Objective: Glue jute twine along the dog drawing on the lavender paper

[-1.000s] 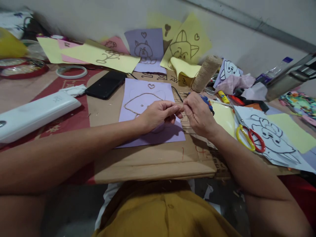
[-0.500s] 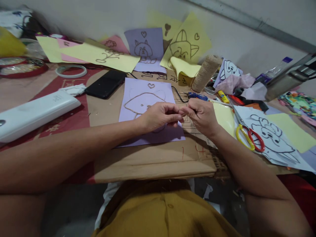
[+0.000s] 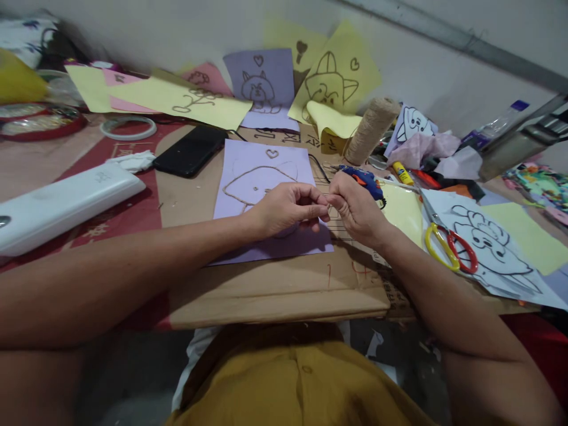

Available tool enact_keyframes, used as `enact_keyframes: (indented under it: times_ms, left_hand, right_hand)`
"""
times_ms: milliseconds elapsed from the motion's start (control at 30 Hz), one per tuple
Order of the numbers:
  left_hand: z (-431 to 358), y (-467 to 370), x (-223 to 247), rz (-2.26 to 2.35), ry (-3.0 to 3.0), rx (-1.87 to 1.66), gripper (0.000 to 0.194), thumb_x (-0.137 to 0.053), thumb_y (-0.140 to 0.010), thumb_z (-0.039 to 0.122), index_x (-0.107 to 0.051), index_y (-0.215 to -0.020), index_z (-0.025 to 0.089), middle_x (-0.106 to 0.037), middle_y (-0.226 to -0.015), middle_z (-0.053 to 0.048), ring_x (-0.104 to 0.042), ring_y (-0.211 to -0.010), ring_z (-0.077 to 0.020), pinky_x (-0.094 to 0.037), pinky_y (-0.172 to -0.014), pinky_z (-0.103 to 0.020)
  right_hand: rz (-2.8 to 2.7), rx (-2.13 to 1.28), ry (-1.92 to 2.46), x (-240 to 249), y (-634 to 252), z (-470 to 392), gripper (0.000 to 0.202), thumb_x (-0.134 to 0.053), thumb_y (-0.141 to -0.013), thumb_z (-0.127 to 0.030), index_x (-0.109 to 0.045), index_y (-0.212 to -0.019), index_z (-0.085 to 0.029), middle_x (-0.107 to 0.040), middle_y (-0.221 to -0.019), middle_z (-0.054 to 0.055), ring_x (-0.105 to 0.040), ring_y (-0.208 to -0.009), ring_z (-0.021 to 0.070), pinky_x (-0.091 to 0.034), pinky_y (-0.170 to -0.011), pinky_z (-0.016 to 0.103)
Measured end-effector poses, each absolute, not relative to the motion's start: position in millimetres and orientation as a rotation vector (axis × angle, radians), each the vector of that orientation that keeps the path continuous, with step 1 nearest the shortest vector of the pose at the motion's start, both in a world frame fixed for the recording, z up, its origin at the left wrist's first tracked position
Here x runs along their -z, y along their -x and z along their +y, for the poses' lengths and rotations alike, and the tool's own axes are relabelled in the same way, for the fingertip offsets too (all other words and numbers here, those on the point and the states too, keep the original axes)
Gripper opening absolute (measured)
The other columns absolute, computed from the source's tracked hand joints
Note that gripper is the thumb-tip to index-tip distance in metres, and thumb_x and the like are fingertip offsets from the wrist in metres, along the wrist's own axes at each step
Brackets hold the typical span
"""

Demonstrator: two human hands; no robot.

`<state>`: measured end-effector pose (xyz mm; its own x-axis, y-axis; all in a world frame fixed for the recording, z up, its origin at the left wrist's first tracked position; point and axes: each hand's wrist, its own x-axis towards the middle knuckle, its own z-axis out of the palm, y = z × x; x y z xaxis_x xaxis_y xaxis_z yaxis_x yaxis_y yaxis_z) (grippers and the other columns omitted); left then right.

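Note:
My left hand (image 3: pixel 286 208) hovers above a purple paper sheet (image 3: pixel 306 245), thumb and fingertips pinched together. Its tips meet those of my right hand (image 3: pixel 357 210), which is curled closed just right of the sheet. Whatever lies between the fingertips is too small to make out. On the sheet, brown cord forms part of an animal's outline and a small heart (image 3: pixel 272 154); my left hand covers the lower part of the figure. Behind my right hand lies a blue glue gun (image 3: pixel 368 179), partly hidden by it. A spool of twine (image 3: pixel 371 131) stands beyond.
Scissors (image 3: pixel 457 251) rest on printed drawings (image 3: pixel 492 236) at right. A black phone (image 3: pixel 190 151) and a long white device (image 3: pixel 71 204) lie left on the cardboard (image 3: pixel 275 299). Finished cord pictures (image 3: pixel 266 65) lean against the wall. A metal bottle (image 3: pixel 510 151) tilts at far right.
My right hand has shifted slightly left and down, its fist turning a little, so more of the glue gun shows behind it. My left hand stays nearly still.

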<state>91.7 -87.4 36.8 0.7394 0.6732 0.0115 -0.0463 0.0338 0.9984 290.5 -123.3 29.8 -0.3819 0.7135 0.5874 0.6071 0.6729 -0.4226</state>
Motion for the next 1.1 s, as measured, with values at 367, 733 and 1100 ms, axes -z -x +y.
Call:
enact_keyframes:
  times_ms: [367,733,1100]
  left_hand:
    - [-77.9,-93.8,-23.6,0.545,-1.369,-0.632,0.02,-0.077,-0.085,0.03,-0.069,-0.084,0.012,-0.076,-0.08,-0.006,-0.063,-0.057,-0.0082,-0.044,-0.053,-0.019]
    - [-77.4,-93.8,-20.8,0.534,-1.158,-0.623,0.023,-0.079,-0.086,0.029,-0.063,-0.084,0.012,-0.075,-0.08,-0.005,-0.065,-0.058,-0.0089,-0.044,-0.053,-0.02]
    - [-77.3,-94.6,-22.0,0.549,-1.125,-0.658,0.021,-0.078,-0.087,0.024,-0.059,-0.089,0.014,-0.076,-0.081,-0.004,-0.068,-0.06,-0.01,-0.044,-0.053,-0.018]
  right_hand:
    - [-1.73,-0.163,1.225,-29.5,-308.3,-125.5,0.039,-0.051,-0.102,-0.06,-0.05,-0.086,-0.024,-0.052,-0.072,-0.002,-0.047,-0.064,0.0129,-0.038,-0.063,0.031]
    - [-1.295,0.026,1.076,-55.6,-347.8,-122.9,0.05,-0.058,-0.101,-0.054,-0.036,-0.065,-0.026,-0.035,-0.056,-0.006,-0.038,-0.048,0.0112,-0.034,-0.051,0.031]
    - [-1.601,-0.435,1.273,-28.9,-310.5,-130.5,0.021,-0.071,-0.092,-0.041,-0.068,-0.084,-0.022,-0.067,-0.073,-0.002,-0.062,-0.064,0.0138,-0.052,-0.062,0.03]
